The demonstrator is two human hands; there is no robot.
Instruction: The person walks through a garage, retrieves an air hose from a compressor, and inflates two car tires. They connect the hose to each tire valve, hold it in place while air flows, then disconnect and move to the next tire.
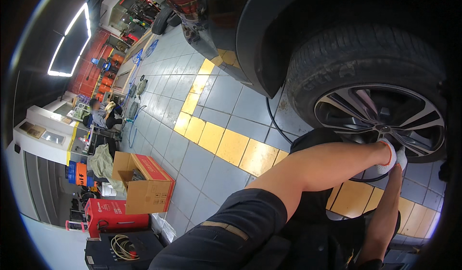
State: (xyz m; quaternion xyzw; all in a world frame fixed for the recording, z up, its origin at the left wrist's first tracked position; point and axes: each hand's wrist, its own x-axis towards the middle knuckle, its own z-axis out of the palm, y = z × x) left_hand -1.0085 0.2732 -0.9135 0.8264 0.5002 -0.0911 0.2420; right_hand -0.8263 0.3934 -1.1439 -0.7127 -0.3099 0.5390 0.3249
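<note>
At the right, against whose near rim the gloved left hand (386, 156) and right hand (401, 157) crowd, grip hidden, the car wheel (381, 120) looks heavy and rigid, likely best held by opposite sides of its rubber tyre (332, 68).

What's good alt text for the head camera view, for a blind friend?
A white-gloved left hand and right hand are close together low at the alloy wheel of a dark car. To the left are grey floor tiles and an open cardboard box.
</note>
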